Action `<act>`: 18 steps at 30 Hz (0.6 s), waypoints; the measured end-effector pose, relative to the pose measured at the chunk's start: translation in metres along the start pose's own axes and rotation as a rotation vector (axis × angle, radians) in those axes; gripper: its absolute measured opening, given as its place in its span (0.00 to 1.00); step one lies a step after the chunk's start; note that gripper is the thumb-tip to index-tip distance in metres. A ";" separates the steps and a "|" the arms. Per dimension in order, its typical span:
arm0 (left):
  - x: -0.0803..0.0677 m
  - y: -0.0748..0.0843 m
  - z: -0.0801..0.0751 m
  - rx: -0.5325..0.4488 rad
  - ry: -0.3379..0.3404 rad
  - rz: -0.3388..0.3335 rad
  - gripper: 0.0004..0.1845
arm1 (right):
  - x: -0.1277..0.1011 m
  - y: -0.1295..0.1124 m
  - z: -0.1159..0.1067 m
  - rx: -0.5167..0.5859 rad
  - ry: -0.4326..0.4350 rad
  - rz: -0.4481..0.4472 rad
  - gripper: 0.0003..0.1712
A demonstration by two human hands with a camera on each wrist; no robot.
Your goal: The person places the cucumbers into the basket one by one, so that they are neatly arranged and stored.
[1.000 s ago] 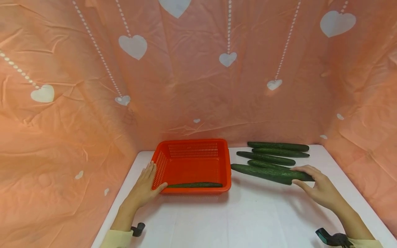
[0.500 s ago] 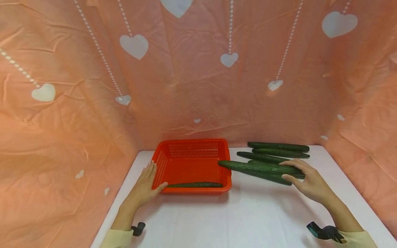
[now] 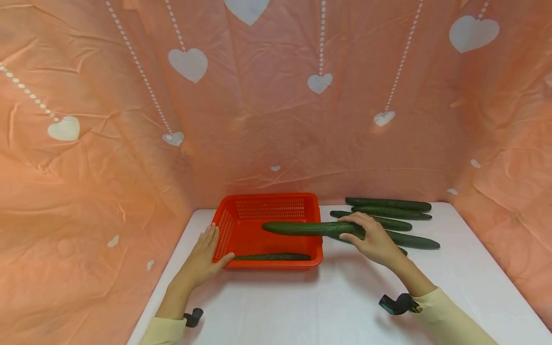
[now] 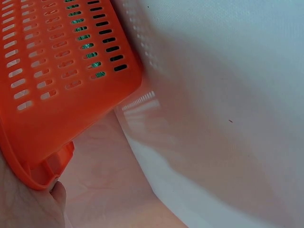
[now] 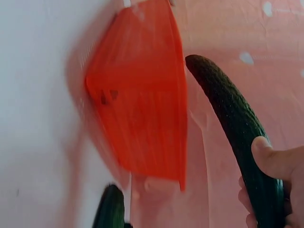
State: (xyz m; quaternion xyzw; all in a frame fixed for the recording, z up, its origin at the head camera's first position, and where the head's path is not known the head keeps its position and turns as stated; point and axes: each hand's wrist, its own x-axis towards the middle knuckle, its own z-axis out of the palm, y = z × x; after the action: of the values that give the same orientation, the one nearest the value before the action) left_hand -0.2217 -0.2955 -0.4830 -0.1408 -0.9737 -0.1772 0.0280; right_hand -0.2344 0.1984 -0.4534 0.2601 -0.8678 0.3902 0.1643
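Since the earlier head views, one long dark-green bumpy-skinned cucumber [image 3: 308,228] is lifted off the white worktop [image 3: 345,297] and carried leftward; it is now held level above the right rim of the orange-red slotted plastic basket [image 3: 233,211], its free end out over the basket's inside.

Right hand [image 3: 373,239]: clamped round the cucumber near its right end, thumb toward the camera, fingers curled over the top; the same grip is shown in the right wrist view [image 5: 266,190].

Left hand [image 3: 202,261]: laid flat against the basket's left wall, fingers straight, thumb at the front corner. Both hands are well apart.

Handling, judged: the held cucumber appears stiff and fairly weighty for its length. Gripped at one end, it is likely to droop or twist, so a hold nearer the middle would balance it better. Its ridged skin should give some purchase, though bruising under a hard squeeze is possible.

Also present: a second, thinner dark-green cucumber [image 3: 271,257] lying along the basket's front wall; a group of remaining dark-green cucumbers [image 3: 388,205] on the worktop to the right.

Hidden or unclear: the count of the remaining cucumbers is uncertain, as the right hand covers part of them. The right wrist view is motion-blurred. In the left wrist view only a sliver of palm and the basket's underside [image 4: 61,80] are seen.
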 end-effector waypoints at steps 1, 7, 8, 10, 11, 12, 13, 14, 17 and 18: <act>0.000 0.000 0.000 -0.002 0.000 0.000 0.57 | 0.004 -0.002 0.005 0.011 -0.009 0.004 0.25; 0.000 0.001 -0.001 -0.009 0.000 -0.002 0.57 | 0.023 -0.015 0.033 0.031 -0.061 0.006 0.23; 0.000 0.002 -0.002 -0.008 -0.002 -0.003 0.57 | 0.025 -0.017 0.037 0.030 -0.071 0.009 0.23; 0.000 0.002 -0.002 -0.010 -0.004 -0.007 0.57 | 0.030 -0.019 0.046 0.043 -0.092 0.014 0.22; -0.001 0.002 -0.002 -0.010 -0.005 -0.007 0.57 | 0.033 -0.021 0.050 0.051 -0.095 0.007 0.22; -0.001 0.002 -0.002 -0.011 -0.006 -0.008 0.57 | 0.035 -0.022 0.055 0.053 -0.102 0.004 0.22; -0.001 0.002 -0.002 -0.010 -0.007 -0.009 0.57 | 0.037 -0.023 0.059 0.063 -0.107 -0.004 0.22; -0.001 0.001 -0.002 -0.010 -0.006 -0.008 0.57 | 0.039 -0.024 0.063 0.067 -0.112 -0.009 0.21; -0.001 0.001 -0.002 -0.006 -0.003 -0.004 0.57 | 0.044 -0.028 0.075 0.061 -0.128 -0.019 0.20; -0.001 0.001 -0.002 -0.005 -0.003 -0.003 0.57 | 0.045 -0.030 0.078 0.054 -0.137 -0.009 0.20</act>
State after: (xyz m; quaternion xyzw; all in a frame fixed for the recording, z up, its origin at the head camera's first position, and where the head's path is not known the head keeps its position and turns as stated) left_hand -0.2208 -0.2951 -0.4810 -0.1397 -0.9734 -0.1795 0.0258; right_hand -0.2597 0.1072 -0.4639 0.2945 -0.8650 0.3941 0.0990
